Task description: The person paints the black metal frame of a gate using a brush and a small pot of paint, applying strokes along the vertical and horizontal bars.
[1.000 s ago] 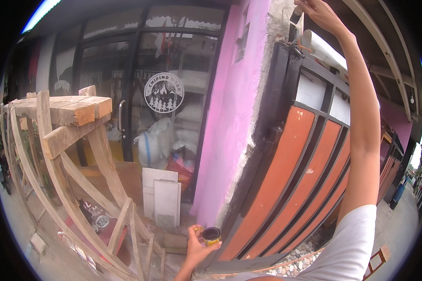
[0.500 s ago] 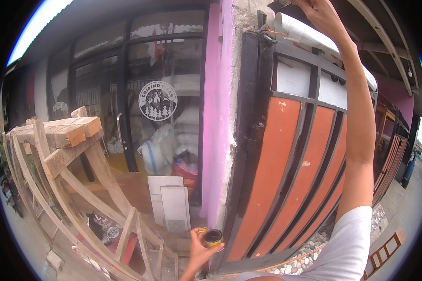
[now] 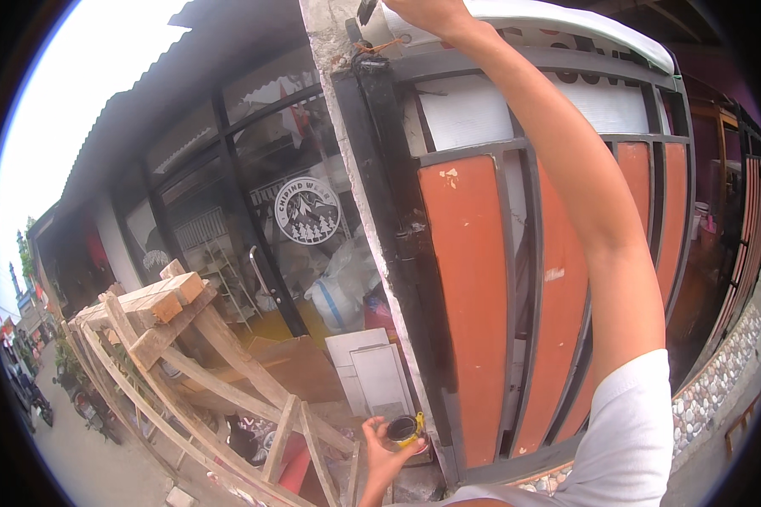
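Observation:
My right arm is raised high across the view, and my right hand (image 3: 431, 12) is closed around a dark-bristled paintbrush (image 3: 367, 11), partly cut off by the upper edge. The bristles are close to the top of the black metal gate post (image 3: 389, 160) and the rough concrete pillar (image 3: 323, 34); whether they touch, I cannot tell. Low in the view, my left hand (image 3: 382, 460) grips a small yellow paint can (image 3: 407, 429) with dark contents, held upright near the foot of the post. The gate has a dark frame with orange panels (image 3: 467, 296).
A wooden trestle (image 3: 271, 410) with thick beams (image 3: 148, 302) on top stands at left. White boards (image 3: 370, 372) lean near a glass door (image 3: 220, 211). Orange wire (image 3: 380, 46) is tied at the post top. White sheeting (image 3: 558, 21) covers the gate's upper edge. Pebbles (image 3: 723, 363) border the right.
The view has turned and tilted, so the gate and trestle appear shifted. The brush is closer to the post top than before. Both hands keep their holds on brush and can.

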The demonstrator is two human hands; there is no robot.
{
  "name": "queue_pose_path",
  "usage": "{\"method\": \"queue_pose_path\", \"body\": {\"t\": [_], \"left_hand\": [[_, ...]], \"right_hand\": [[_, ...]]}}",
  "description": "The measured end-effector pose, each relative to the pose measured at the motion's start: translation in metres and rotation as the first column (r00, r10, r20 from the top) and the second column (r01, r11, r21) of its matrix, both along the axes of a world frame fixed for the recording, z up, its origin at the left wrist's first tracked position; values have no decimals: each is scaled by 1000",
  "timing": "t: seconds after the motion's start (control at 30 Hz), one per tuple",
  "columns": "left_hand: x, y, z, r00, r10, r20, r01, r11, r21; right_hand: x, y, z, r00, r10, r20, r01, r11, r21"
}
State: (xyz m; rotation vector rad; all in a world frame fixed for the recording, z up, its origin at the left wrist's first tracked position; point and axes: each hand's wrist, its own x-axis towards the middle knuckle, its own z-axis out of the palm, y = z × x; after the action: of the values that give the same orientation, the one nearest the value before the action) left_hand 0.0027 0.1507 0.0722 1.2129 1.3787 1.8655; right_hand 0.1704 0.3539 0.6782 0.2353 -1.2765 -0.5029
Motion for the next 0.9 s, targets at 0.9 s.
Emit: {"method": "queue_pose_path", "body": {"t": [0.9], "left_hand": [[49,8,11,990,130,49,-132,991,34]], "right_hand": [[0,5,-9,975,213,62,-218,973,81]]}}
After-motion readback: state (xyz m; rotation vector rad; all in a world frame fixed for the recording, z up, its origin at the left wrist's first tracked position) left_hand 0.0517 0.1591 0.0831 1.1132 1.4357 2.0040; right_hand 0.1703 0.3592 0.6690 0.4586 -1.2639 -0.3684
